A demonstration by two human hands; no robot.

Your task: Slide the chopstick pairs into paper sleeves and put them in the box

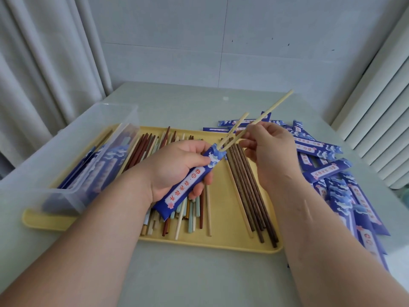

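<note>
- Between my hands, the pale chopstick pair (272, 108) has its tips just inside the mouth of the paper sleeve (188, 185). The two sticks splay in a V, rising away toward my right.
- That sleeve's long axis slants from near my left wrist up toward my right hand, roughly in line with the sticks, its open mouth facing right.
- My left hand (174, 165) grips the sleeve round its middle. My right hand (272, 151) pinches the sticks just above the mouth. My hands are near each other but apart.
- I judge the push must run down-left along that slant, with the V closed first.
- Left of my left hand stands the clear box (73, 138), holding sleeved pairs; that hand is nearer to it.
- Under both hands lies the yellow tray (199, 242) of loose chopsticks (250, 196). Right of my right hand, empty sleeves (345, 196) are heaped on the tabletop (199, 280).
</note>
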